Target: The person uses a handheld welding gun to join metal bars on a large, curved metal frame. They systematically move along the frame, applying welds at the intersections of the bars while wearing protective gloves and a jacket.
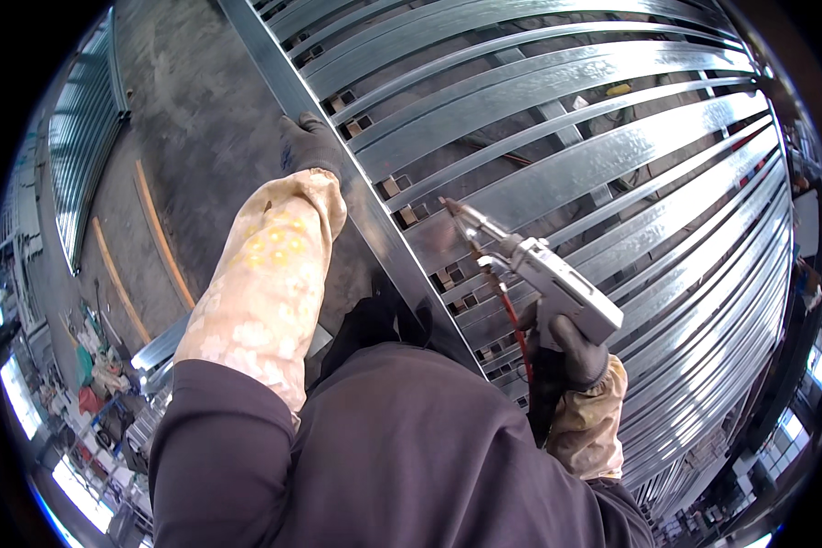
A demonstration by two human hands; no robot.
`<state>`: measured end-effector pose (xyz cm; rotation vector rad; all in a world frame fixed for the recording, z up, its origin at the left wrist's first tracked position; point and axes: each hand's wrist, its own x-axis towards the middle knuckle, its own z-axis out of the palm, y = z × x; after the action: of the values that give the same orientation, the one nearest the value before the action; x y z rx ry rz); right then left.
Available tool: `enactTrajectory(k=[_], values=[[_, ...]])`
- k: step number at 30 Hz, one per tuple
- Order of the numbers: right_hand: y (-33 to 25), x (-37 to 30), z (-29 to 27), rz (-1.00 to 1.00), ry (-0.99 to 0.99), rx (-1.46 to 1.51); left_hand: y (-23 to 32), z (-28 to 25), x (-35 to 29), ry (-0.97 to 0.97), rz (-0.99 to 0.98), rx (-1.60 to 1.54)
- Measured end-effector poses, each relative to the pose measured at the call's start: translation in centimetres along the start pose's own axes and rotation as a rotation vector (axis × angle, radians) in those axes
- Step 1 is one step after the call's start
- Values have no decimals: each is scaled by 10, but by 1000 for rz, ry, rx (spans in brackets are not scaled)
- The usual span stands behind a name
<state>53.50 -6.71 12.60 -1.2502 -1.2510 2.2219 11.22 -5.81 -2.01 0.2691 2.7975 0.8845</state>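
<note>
My right hand (571,352), in a dark glove, is closed around the grip of a grey handheld welding gun (562,285). The gun's copper-coloured nozzle (454,207) points up and left, over the slats close to the frame's edge rail. A red hose (518,333) runs down from its front toward my wrist. My left hand (310,146), also gloved, rests on the long metal edge rail (374,215); its fingertips are partly hidden. Shiny metal slats (566,173) run off to the right from that rail, with small square brackets (395,186) between their ends.
A stack of ribbed metal panels (87,137) lies at the far left. Two wooden strips (160,233) are on the grey floor (192,100). Assorted clutter (100,374) fills the lower left. A small yellow object (618,89) shows beneath the slats.
</note>
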Motion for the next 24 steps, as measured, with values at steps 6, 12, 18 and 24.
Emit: enactTrajectory(k=[6, 12, 18, 24], values=[[-19, -69, -2, -107, 321, -65, -5, 4, 3, 3, -20, -66], [-22, -159, 20, -341, 652, -132, -29, 41, 22, 86, 59, -148], [-16, -285, 31, -452, 926, -109, -28, 41, 29, 98, 42, -326], [-32, -436, 48, -621, 1263, -72, -18, 38, 14, -21, -11, -273]])
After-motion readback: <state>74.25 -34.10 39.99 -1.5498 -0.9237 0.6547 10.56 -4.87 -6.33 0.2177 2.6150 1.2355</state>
